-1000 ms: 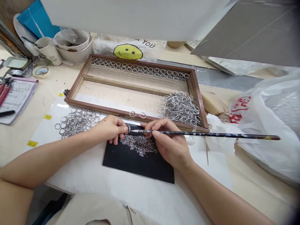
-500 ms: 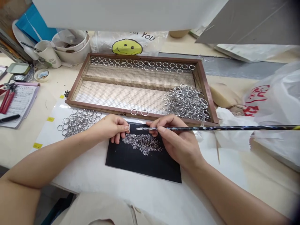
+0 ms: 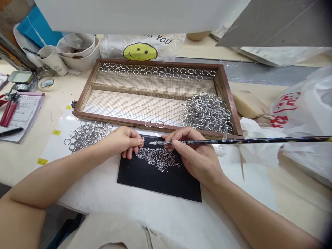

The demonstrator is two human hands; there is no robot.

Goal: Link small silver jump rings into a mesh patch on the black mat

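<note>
Your right hand (image 3: 193, 155) pinches a long thin stick (image 3: 246, 140), lying almost level, its long axis running left to right. Its pale tip points left, just above the far edge of the black mat (image 3: 155, 180), and its tail reaches far right. Your left hand (image 3: 123, 140) pinches a small ring (image 3: 142, 140) shut between fingertips, just left of the tip. Tiny stones (image 3: 158, 159) lie heaped on the mat between your hands.

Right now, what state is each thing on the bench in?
Left hand: pinching a small ring.
Right hand: gripping a long stick, tip near the ring.
Black mat: flat, tiny stones scattered on it.
Mesh tray: rings lined along the far edge, heap at right.
Loose rings: piled left.
</note>
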